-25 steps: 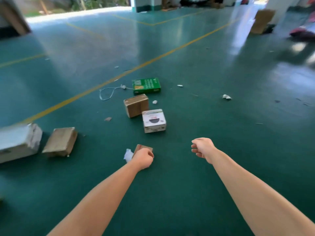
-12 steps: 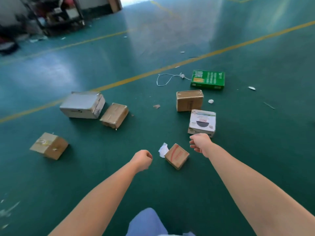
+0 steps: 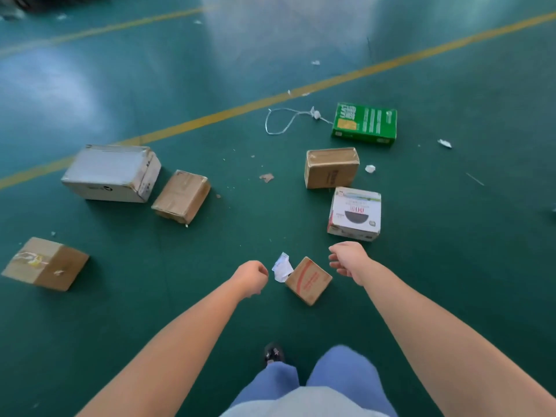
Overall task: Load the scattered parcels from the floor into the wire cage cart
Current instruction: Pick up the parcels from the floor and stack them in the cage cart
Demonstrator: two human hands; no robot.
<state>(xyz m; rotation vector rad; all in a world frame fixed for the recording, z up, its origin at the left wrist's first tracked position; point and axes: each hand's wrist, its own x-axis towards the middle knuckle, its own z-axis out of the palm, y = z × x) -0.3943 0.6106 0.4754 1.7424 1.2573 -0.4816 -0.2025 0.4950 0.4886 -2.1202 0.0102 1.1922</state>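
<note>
Parcels lie scattered on the green floor; the small red-marked box (image 3: 308,280) sits between both hands. Left hand (image 3: 251,278) and right hand (image 3: 349,258) hang loosely curled, each grip empty. Best to crouch and clasp opposite sides squarely.

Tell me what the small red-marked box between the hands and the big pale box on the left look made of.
Small red-marked box: plain brown cardboard, matte, red print on top. Big pale box: probably cardboard too, with a smoother whitish-grey skin that catches light; its scuffed, worn corners suggest paper facing, though a plastic wrap can't be ruled out.
</note>
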